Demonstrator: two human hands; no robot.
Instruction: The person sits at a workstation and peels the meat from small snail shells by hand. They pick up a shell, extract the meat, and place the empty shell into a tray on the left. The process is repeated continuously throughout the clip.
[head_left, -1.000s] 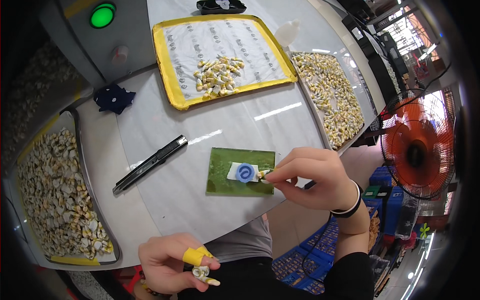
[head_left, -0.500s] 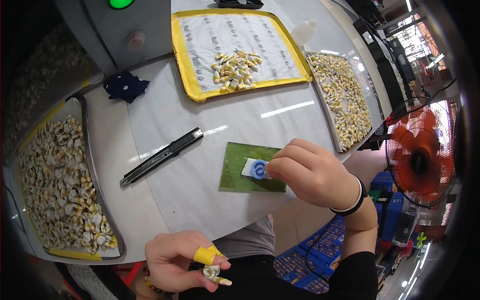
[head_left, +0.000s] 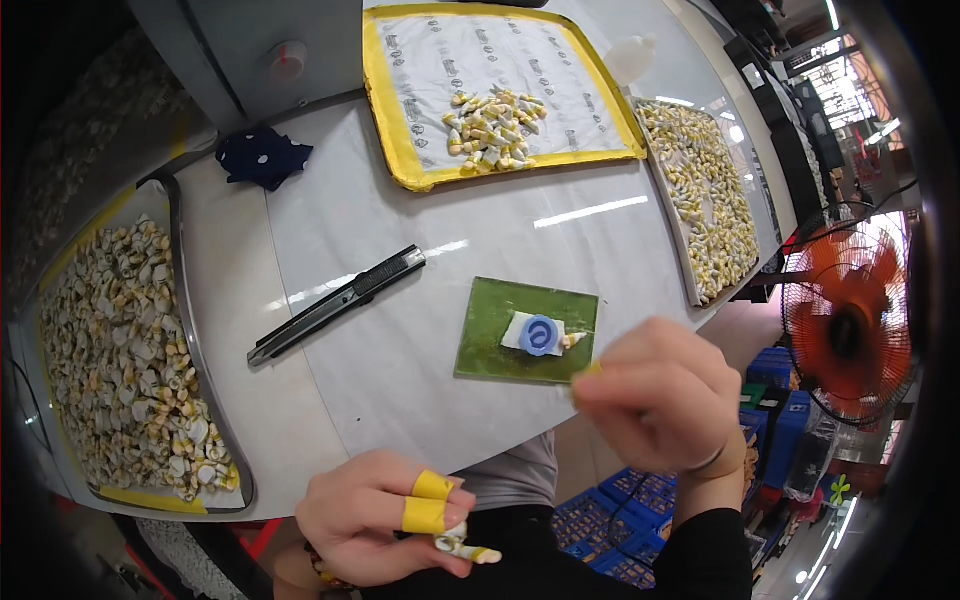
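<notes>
My left hand (head_left: 380, 515), with yellow tape on two fingers, pinches a small white and yellow piece (head_left: 463, 547) below the table's front edge. My right hand (head_left: 655, 395) hovers blurred just in front of a green mat (head_left: 490, 325), fingers curled; something yellowish shows at its fingertips, unclear what. On the mat lies a blue round piece (head_left: 540, 334) on a white base, with a small pale piece beside it.
A black utility knife (head_left: 335, 305) lies left of the mat. A yellow-rimmed tray (head_left: 395, 140) holds a small pile of pieces at the back. Trays full of pieces stand at left (head_left: 110, 350) and right (head_left: 700, 190). A dark cloth (head_left: 262, 155) lies at back left. An orange fan (head_left: 850, 325) stands to the right.
My right hand has lifted off the blue piece on the mat and pulled back toward me. My left hand has stayed low with its small piece.
</notes>
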